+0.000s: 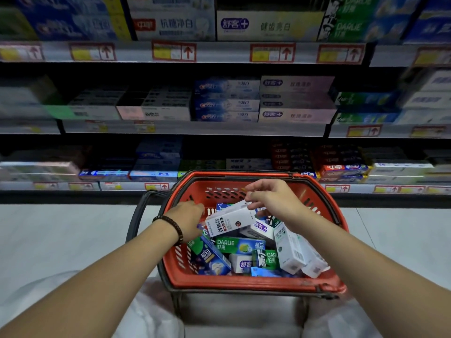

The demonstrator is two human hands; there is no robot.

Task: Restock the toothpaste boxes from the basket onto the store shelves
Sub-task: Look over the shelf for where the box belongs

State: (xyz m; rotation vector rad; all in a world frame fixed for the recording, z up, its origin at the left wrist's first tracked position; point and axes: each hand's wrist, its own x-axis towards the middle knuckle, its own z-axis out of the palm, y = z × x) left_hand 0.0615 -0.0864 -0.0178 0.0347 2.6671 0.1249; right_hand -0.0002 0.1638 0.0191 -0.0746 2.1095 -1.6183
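The basket (244,284) beneath both hands looks nearly full; the right hand (271,198) pinches a white box (229,220), while the left hand (188,220) hides its grip.

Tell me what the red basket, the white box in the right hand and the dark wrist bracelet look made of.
Red slotted basket: moulded plastic, slightly glossy, with vented walls and thick rim. White rectangular toothpaste box pinched by the right hand: smooth printed cardboard, crisp folded edges. Dark beaded bracelet on the left wrist: small round beads, perhaps wood or stone.
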